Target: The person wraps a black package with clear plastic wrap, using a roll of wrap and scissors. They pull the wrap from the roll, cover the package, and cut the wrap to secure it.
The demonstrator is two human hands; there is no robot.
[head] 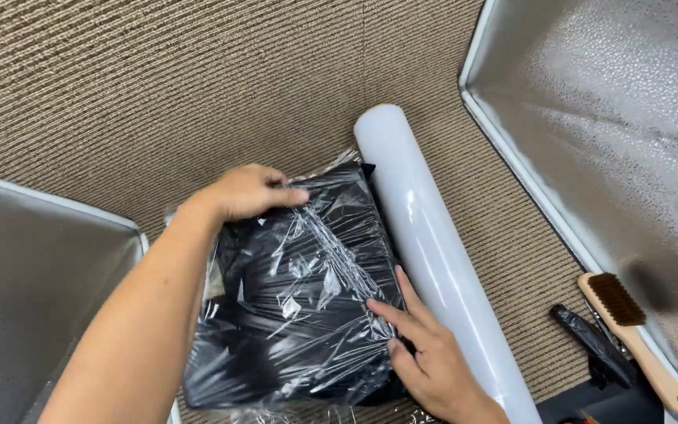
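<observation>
While both hands press flat and open, left hand (249,191) and right hand (425,349), I'm judging the film-wrapped black bundle (296,290) soft, light and slippery, best gripped at its edges.

The supporting surface is a ribbed beige carpet floor (158,86). At centre, a black bundle wrapped in clear film (292,298) lies flat on it. Just right of the bundle lies a white roll of stretch film (425,235), running from far to near. At near right lie a wooden-handled brush (629,334) and a black tool (590,341).
</observation>
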